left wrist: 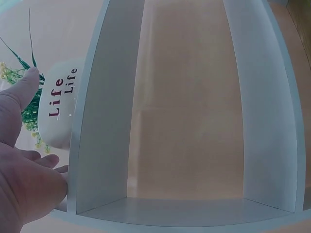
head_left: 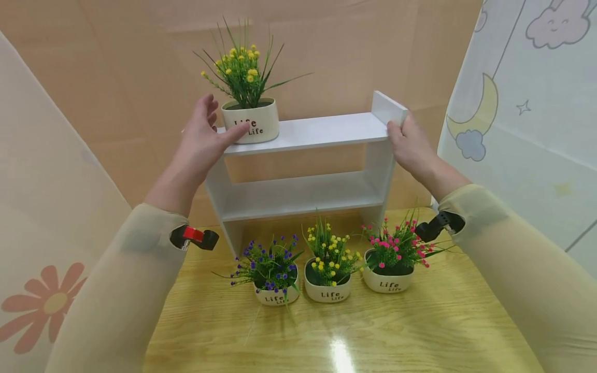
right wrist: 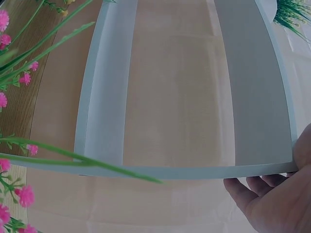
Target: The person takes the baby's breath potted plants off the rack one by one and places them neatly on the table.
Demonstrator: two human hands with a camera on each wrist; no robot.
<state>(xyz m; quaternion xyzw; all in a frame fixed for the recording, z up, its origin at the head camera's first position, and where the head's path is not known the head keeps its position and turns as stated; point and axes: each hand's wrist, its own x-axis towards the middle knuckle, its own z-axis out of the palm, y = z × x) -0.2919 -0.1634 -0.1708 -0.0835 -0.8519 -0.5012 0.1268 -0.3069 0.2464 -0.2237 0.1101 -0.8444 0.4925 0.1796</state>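
Observation:
A white two-tier shelf [head_left: 322, 129] stands on the wooden table. On its top board, at the left end, sits a cream oval pot [head_left: 268, 119] with yellow flowers and long grass blades. Beside that pot is my left hand [head_left: 198, 137], its thumb extended across the pot's front and its fingers spread at the left; whether the thumb touches the pot I cannot tell. My right hand [head_left: 412, 145] grips the shelf's upper right corner, thumb in front by the raised end panel [head_left: 389, 107]. In the right wrist view, the fingers [right wrist: 240, 191] lie along the outer side.
In front of the shelf stand three more cream pots: one with purple flowers [head_left: 275, 298], one with yellow [head_left: 326, 293], one with pink [head_left: 388, 282]. A peach cloth [head_left: 130, 77] hangs behind. Printed white curtains [head_left: 527, 140] flank both sides.

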